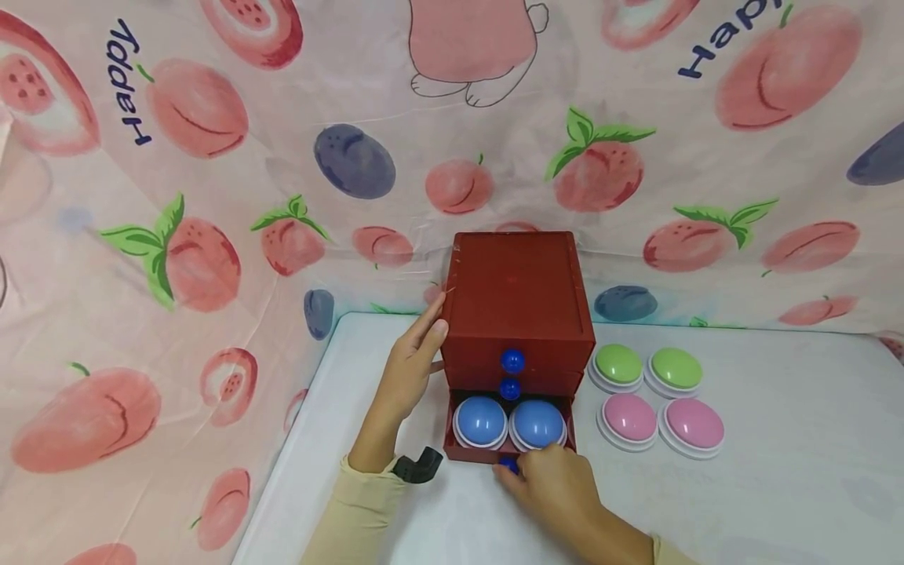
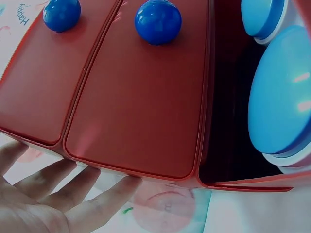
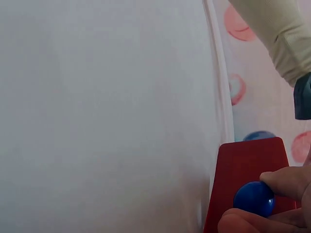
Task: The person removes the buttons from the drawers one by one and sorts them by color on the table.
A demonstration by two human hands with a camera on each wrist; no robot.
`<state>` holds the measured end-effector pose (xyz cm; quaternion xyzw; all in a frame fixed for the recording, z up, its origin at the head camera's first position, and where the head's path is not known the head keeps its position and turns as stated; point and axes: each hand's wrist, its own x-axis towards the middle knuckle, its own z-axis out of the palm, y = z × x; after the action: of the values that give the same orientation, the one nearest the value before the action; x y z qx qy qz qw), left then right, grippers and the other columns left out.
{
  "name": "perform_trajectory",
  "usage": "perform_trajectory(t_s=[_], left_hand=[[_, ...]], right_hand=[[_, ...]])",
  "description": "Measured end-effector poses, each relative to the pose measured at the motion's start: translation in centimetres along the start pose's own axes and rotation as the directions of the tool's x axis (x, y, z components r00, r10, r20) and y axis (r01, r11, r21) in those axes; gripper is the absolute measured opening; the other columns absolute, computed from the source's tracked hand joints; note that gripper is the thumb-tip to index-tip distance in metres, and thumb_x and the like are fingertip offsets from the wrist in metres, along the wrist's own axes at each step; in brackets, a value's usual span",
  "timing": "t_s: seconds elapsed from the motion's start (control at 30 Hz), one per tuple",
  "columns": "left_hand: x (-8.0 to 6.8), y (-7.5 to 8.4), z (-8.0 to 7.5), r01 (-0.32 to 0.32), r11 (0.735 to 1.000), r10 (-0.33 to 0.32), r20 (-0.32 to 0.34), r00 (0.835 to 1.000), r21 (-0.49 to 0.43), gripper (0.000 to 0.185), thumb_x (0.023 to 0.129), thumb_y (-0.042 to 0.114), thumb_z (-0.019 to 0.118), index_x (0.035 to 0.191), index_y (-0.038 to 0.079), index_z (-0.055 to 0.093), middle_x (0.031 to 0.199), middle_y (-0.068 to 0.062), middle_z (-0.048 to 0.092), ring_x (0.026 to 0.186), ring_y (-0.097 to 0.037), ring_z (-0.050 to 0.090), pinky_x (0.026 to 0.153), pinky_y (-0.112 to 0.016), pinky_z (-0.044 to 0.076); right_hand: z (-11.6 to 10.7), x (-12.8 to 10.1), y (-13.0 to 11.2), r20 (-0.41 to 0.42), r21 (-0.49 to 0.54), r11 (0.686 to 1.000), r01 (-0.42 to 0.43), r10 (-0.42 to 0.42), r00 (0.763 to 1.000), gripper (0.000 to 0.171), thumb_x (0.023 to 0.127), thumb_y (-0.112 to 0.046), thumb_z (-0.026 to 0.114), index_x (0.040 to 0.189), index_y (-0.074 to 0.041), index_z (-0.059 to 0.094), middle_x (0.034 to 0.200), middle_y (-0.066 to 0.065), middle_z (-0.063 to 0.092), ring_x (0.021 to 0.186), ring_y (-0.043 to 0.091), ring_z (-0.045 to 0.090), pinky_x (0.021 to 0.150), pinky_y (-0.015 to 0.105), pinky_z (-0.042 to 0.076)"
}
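A dark red drawer cabinet (image 1: pixel 515 286) stands at the back of the white table. Its bottom drawer (image 1: pixel 468 455) is pulled out and holds two blue dome-topped round lights or buttons (image 1: pixel 482 421) with white bases, side by side. My right hand (image 1: pixel 558 482) pinches the blue round knob (image 3: pixel 253 199) of that drawer between thumb and fingers. Against the cabinet's left side rests my left hand (image 1: pixel 412 361), its fingers extended and spread in the left wrist view. Both upper drawers are closed, each with a blue knob (image 2: pixel 158 22).
Right of the cabinet sit two green domes (image 1: pixel 619 364) behind two pink domes (image 1: pixel 630 417), all on white bases. A fruit-print cloth (image 1: pixel 395 275) hangs behind and to the left of the white table (image 1: pixel 777 502). A black wrist mount (image 1: pixel 418 465) juts from the left sleeve.
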<state>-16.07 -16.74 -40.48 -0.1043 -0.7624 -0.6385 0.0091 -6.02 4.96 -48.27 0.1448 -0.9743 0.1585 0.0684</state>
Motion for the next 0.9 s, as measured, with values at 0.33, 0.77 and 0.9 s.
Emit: perform_trajectory(t_s=[0.33,0.77,0.9], left_hand=[[0.0,0.0,0.0,-0.01,1.0,0.01,0.002,1.0,-0.002,0.054,0.108,0.043,0.048,0.16,0.032,0.036,0.163,0.005,0.039,0.142,-0.028,0.05,0.092,-0.054,0.059],[0.0,0.0,0.0,-0.012,1.0,0.012,0.002,1.0,-0.002,0.054,0.108,0.042,0.048,0.16,0.031,0.036,0.162,0.005,0.039,0.141,-0.028,0.051,0.092,-0.054,0.059],[0.0,0.0,0.0,-0.018,1.0,0.018,0.004,1.0,-0.004,0.053,0.108,0.042,0.048,0.159,0.034,0.036,0.162,0.005,0.039,0.141,-0.028,0.05,0.092,-0.055,0.059]], right_hand=[[-0.1,-0.9,-0.4,0.026,-0.003,1.0,-0.008,0.009,1.0,0.053,0.081,-0.047,0.083,0.052,-0.021,0.047,0.044,-0.007,0.039,0.043,0.014,0.047,0.04,0.029,0.04],[-0.3,-1.5,-0.5,0.053,0.012,1.0,-0.002,0.001,0.999,0.052,0.083,-0.048,0.081,0.055,-0.024,0.046,0.047,-0.01,0.034,0.044,0.008,0.04,0.044,0.023,0.033],[-1.0,-1.6,-0.5,0.098,0.037,0.999,-0.02,0.017,0.995,0.052,0.085,-0.05,0.079,0.055,-0.025,0.044,0.048,-0.01,0.032,0.044,0.006,0.034,0.044,0.021,0.03]])
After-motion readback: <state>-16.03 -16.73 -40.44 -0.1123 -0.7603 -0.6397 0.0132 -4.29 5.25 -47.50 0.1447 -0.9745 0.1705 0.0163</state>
